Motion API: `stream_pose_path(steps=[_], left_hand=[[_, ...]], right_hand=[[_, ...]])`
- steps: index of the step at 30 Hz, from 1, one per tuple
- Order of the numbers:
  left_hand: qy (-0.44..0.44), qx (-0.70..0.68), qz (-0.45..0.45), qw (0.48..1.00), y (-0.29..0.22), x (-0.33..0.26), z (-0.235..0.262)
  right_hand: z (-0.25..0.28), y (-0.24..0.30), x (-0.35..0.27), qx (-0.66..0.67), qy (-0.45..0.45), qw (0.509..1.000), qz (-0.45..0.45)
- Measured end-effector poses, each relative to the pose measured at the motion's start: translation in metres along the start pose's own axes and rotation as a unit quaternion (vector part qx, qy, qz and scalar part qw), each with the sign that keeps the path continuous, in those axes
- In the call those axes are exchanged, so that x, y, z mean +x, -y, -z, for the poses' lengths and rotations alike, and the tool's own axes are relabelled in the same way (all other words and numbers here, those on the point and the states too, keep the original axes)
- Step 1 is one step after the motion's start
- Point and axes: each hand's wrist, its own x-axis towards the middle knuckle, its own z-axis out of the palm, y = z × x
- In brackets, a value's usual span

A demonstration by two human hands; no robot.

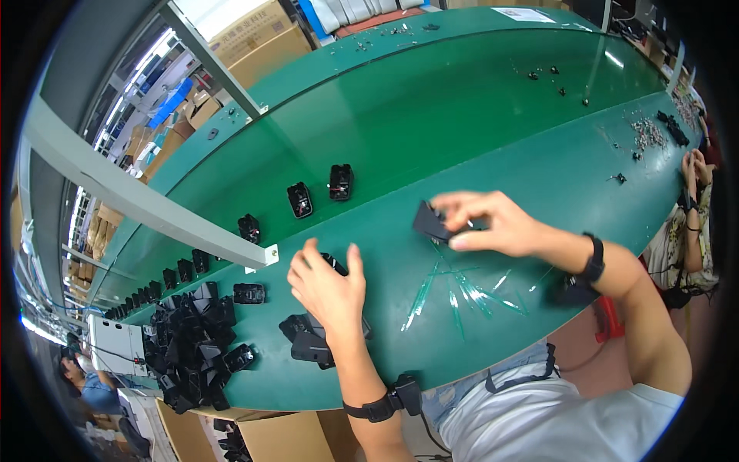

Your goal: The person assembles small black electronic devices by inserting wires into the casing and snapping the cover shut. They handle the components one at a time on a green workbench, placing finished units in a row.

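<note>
My right hand (496, 222), its fingers blurred by motion, grips a black plastic cover (429, 222) just above the green table, right of the middle. To the left, my left hand (331, 291) is held over the table with thumb and fingers spread. A black housing (334, 264) shows between them; whether they touch it is hard to tell. Several black plastic pieces (312, 348) lie beside and partly under my left wrist. Below my right hand, shiny greenish strips (454, 296) fan out on the table.
Open black housings (299, 200) line the sunken green strip (431, 115). A heap of black covers (188, 346) sits at the left. A slanted metal post (154, 189) stands left of my hands. Small metal parts (648, 132) lie far right, near another person's hands (695, 169).
</note>
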Motion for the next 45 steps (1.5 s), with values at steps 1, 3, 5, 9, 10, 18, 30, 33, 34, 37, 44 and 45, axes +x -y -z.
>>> stream_pose_path(steps=[1, 3, 5, 9, 10, 18, 30, 33, 34, 37, 44, 45], left_hand=[[0.038, 0.065, 0.003, 0.997, 0.003, -0.003, 0.000], [0.150, 0.034, 0.005, 0.988, 0.007, -0.005, 0.001], [0.189, -0.042, -0.014, 0.981, 0.007, -0.005, -0.004], [0.248, -0.117, -0.082, 0.958, -0.001, -0.003, 0.002], [0.258, -0.137, -0.089, 0.952, -0.006, -0.003, 0.004], [0.210, -0.184, -0.088, 0.956, -0.029, -0.008, 0.015], [0.205, -0.341, -0.200, 0.895, -0.043, -0.020, -0.002], [0.241, -0.410, -0.235, 0.848, -0.039, -0.027, -0.004], [0.256, -0.429, -0.243, 0.831, -0.040, -0.032, -0.005], [0.292, -0.417, -0.277, 0.815, -0.046, -0.044, -0.014], [0.279, -0.480, -0.264, 0.789, -0.058, -0.055, -0.021], [0.277, -0.484, -0.264, 0.787, -0.057, -0.055, -0.021]], right_hand=[[0.006, -0.003, 0.021, -0.230, -0.014, 0.968, 0.098], [0.012, -0.017, 0.067, -0.311, -0.017, 0.947, 0.082], [0.015, -0.040, 0.107, -0.402, -0.035, 0.913, 0.060], [0.003, -0.071, 0.148, -0.507, -0.011, 0.862, 0.009], [0.001, -0.080, 0.150, -0.535, 0.000, 0.845, 0.008], [0.043, -0.029, 0.072, -0.423, -0.032, 0.902, 0.081], [0.028, -0.010, -0.027, -0.388, 0.095, 0.917, 0.023], [0.015, -0.016, -0.026, -0.332, 0.026, 0.943, -0.004], [0.012, -0.017, -0.029, -0.305, -0.007, 0.951, -0.041], [-0.002, -0.016, -0.027, -0.079, -0.068, 0.988, -0.115], [-0.012, -0.029, -0.042, 0.033, -0.067, 0.990, -0.118], [-0.008, -0.032, -0.043, 0.044, -0.058, 0.992, -0.101]])
